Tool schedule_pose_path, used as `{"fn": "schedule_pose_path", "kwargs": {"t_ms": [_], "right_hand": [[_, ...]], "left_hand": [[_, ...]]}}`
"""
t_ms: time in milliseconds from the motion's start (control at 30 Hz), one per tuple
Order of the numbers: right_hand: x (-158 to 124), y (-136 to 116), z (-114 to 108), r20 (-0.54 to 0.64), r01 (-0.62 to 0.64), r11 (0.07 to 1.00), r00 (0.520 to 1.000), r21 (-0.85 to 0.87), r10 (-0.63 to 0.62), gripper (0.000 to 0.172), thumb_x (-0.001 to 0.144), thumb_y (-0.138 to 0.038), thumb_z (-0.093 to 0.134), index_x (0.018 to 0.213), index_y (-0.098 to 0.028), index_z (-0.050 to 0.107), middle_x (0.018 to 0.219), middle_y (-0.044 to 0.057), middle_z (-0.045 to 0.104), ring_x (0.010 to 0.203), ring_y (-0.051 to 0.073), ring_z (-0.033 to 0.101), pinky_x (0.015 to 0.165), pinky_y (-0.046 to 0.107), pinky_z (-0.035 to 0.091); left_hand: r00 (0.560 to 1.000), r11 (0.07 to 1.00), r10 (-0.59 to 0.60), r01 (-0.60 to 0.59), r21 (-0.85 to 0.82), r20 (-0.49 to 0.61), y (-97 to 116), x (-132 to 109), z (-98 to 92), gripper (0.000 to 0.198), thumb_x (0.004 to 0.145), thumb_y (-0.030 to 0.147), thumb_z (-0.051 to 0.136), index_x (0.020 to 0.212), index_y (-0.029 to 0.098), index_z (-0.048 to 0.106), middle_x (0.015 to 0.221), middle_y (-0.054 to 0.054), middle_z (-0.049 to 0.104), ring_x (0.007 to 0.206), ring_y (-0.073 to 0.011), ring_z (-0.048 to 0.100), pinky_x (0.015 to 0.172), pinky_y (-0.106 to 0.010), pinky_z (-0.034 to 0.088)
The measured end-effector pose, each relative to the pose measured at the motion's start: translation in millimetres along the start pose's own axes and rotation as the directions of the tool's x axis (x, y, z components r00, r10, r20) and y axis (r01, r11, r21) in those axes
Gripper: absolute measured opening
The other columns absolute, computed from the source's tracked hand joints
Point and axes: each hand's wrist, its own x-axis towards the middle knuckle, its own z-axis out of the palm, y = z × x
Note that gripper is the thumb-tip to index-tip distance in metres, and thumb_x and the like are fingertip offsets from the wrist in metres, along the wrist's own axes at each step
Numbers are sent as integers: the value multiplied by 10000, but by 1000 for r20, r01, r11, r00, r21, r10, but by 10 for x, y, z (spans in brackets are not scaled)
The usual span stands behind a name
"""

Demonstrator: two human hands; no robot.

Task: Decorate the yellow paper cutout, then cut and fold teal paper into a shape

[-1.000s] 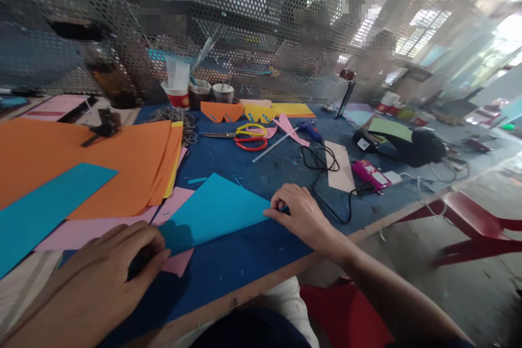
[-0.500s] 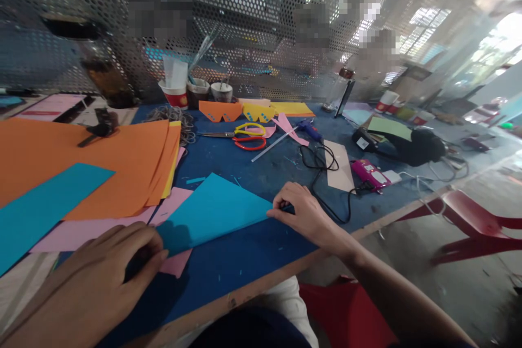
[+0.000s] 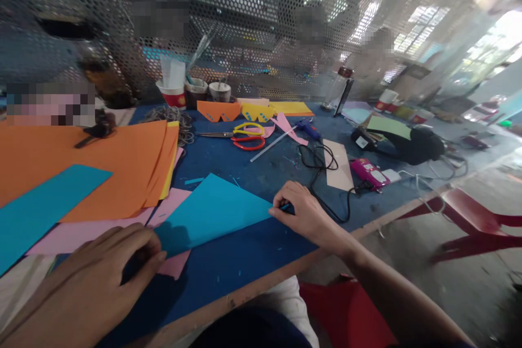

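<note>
A folded blue paper sheet (image 3: 212,212) lies on the dark blue table (image 3: 244,266) in front of me. My right hand (image 3: 304,212) pinches the sheet's right corner, fingers pressed together on the paper. At the lower left, my left hand (image 3: 101,277) presses its curled fingertips on the sheet's other end, over a pink sheet (image 3: 93,231). The fold runs along the sheet's near edge between both hands.
Orange sheets (image 3: 81,166) and a blue strip (image 3: 44,206) lie at the left. Scissors (image 3: 244,138), cut paper shapes (image 3: 236,111), cups (image 3: 175,95), a glue gun (image 3: 310,130) with black cord (image 3: 326,174), a pink device (image 3: 369,172) lie behind. A red chair (image 3: 473,223) stands at the right.
My right hand has slid a little to the right along the blue sheet's corner. The left hand has stayed in place on the other end.
</note>
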Motion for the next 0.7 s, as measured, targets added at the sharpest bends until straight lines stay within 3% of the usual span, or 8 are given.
{"fn": "schedule_pose_path", "kwargs": {"t_ms": [367, 700], "right_hand": [[-12, 35, -29, 8, -2, 997, 1000, 78, 2, 139, 947, -137, 738, 940, -235, 639, 966, -2, 640, 943, 181, 604, 882, 347, 439], [-7, 38, -60, 18, 0, 994, 1000, 106, -2, 154, 948, -91, 701, 942, -236, 649, 986, 8, 662, 977, 191, 612, 910, 355, 457]], "left_hand": [[1000, 999, 21, -21, 25, -4, -187, -13, 101, 349, 959, 538, 424, 809, 276, 599, 880, -43, 696, 853, -298, 645, 731, -408, 423], [1000, 1000, 11, -11, 1, 12, -102, 24, 18, 292, 928, 476, 469, 756, 283, 605, 821, -27, 697, 802, -285, 647, 699, -383, 447]]}}
